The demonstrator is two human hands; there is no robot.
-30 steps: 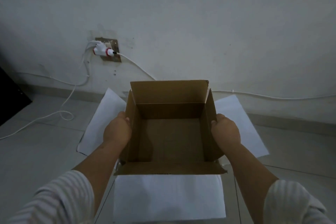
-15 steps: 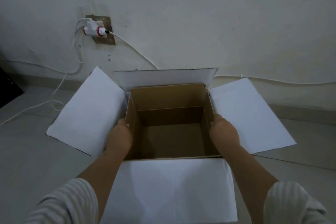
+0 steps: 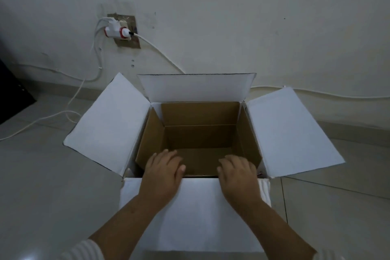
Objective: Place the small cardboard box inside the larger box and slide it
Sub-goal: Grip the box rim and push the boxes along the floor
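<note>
The small brown cardboard box [image 3: 200, 116], open at the top, sits down inside the larger white box [image 3: 109, 120], whose four flaps are spread outward. My left hand [image 3: 163, 170] lies flat, fingers apart, over the near edge of the small box and the near white flap. My right hand [image 3: 238, 172] rests the same way on the near edge, further right. Neither hand grips anything. The near wall of the small box is hidden under my hands.
The boxes stand on a pale tiled floor [image 3: 42, 186] close to a wall. A wall socket with a white and red plug [image 3: 118, 31] is at upper left, with white cables [image 3: 84, 88] trailing along the floor and wall. A dark object [image 3: 12, 95] is at far left.
The small box has dropped from above the white box down inside it. Both hands let go of its side walls and now rest flat on its near edge.
</note>
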